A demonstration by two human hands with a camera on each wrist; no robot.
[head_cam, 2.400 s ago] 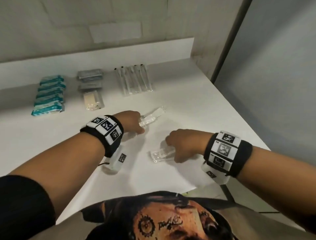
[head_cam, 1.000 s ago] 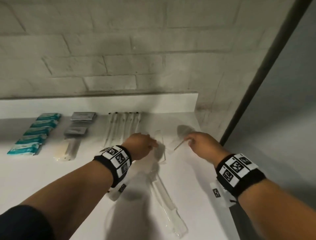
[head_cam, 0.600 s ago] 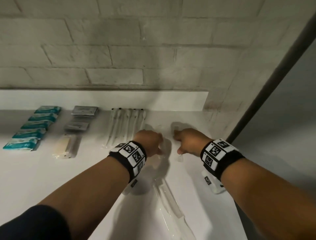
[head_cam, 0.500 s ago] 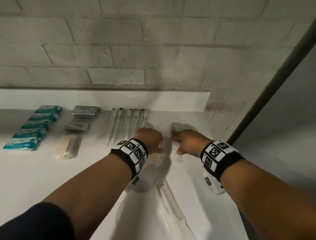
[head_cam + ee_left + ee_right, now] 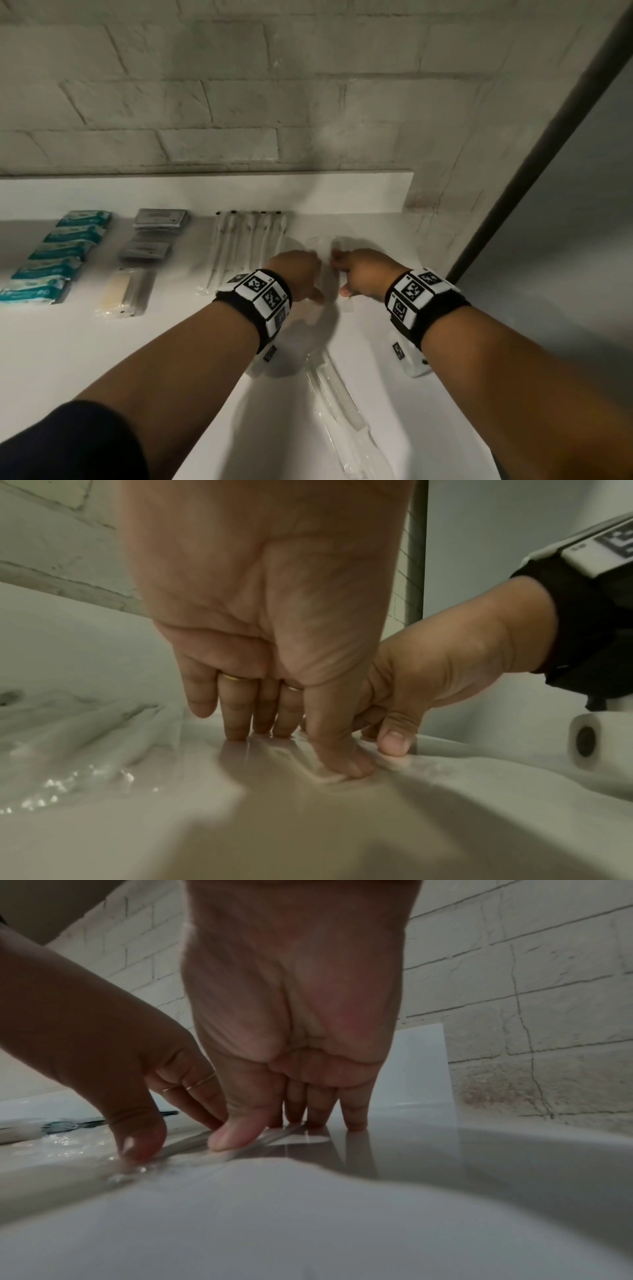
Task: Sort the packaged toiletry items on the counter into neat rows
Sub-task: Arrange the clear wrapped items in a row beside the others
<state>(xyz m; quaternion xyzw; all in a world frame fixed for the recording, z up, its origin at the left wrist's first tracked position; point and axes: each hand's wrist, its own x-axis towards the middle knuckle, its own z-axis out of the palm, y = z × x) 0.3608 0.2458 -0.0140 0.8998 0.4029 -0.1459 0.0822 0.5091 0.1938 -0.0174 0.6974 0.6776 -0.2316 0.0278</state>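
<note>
Two small clear packets lie side by side at the back of the white counter (image 5: 85, 342), right of a row of wrapped toothbrushes (image 5: 246, 246). My left hand (image 5: 298, 274) presses the left clear packet (image 5: 317, 245) flat; the left wrist view shows its straight fingers (image 5: 240, 731) and thumb on the wrapper (image 5: 281, 753). Close beside it, my right hand (image 5: 363, 274) presses the right clear packet (image 5: 347, 305) down, fingers (image 5: 354, 1121) straight and thumb on the plastic (image 5: 294, 1138). Most of both packets is hidden under the hands.
A column of teal packets (image 5: 58, 253) lies at the far left, then grey sachets (image 5: 154, 233) with a cream-coloured packet (image 5: 125, 291) below them. A long clear packet (image 5: 342, 404) lies on the near counter between my forearms. The counter's right edge runs close to my right arm.
Both hands have carried their clear packets to the back of the counter and set them down beside the toothbrush row. Over the last half second they have barely moved.
</note>
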